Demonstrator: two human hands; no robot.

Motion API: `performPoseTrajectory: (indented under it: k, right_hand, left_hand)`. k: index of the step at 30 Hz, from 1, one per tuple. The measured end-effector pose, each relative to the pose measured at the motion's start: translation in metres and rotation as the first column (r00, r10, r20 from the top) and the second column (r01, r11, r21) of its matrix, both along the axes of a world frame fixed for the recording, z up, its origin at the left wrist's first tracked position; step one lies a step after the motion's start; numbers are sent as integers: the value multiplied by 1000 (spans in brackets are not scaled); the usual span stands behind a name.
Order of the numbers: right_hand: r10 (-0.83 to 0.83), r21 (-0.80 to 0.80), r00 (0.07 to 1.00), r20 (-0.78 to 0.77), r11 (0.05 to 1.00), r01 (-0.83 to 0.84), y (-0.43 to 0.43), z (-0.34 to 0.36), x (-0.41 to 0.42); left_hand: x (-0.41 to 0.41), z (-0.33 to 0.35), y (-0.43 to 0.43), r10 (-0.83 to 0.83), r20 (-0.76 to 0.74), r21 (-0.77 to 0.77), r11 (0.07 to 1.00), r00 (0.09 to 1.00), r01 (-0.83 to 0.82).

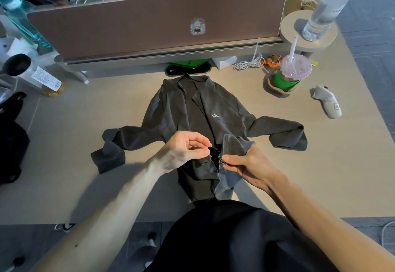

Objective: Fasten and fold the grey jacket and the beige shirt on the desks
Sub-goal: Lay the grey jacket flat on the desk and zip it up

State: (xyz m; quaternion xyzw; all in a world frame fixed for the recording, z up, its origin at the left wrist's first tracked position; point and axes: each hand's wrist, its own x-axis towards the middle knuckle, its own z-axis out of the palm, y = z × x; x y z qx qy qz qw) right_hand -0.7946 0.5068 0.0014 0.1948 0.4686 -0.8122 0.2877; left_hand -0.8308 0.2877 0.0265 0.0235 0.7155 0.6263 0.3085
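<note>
Pale wood desk (64,122) fills most of the view, with grey floor beyond its right and near edges. Along its far side stands a brown partition panel (139,26) with a small sticker (197,26) on it.

At the middle of the desk lies the grey jacket (226,105), front up and unzipped, collar toward the panel, both sleeves spread out to the sides. Its bottom hem is lifted off the desk toward the person, whose dark top shows at the bottom of the frame.

A black bag (10,139) sits at the left edge. On a round stand (292,30) at the far right is a clear water bottle (327,9). A teal bottle (21,17) stands at the far left, with a dark-rimmed tumbler (32,73) lying nearer.

Both hands meet at the raised hem. The left hand (183,150) is curled, thumb and fingertips drawn together on the edge of the left front panel, which hangs from it. The right hand (250,165) pinches the bottom of the right front panel between thumb and forefinger, just beside the metal zipper end (220,158).

Right of the jacket stands a cup (292,73) with a pink lid, a straw and a green sleeve, and farther right lies a pale handheld device (329,105). A coiled white cable (248,63) lies near the panel's foot. A small white logo (215,115) marks the jacket's chest.
</note>
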Motion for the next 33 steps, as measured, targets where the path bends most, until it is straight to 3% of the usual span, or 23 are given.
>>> performPoseTrajectory:
  k: [22,33]
  right_hand:
    - [20,59,998,-61,998,-16,-4,10,2]
    - [-2,81,998,-56,997,6,-4,9,5]
  left_hand:
    - [-1,15,12,-93,-18,-97,991,996,91]
    - [1,13,13,-51,-12,-61,997,999,50]
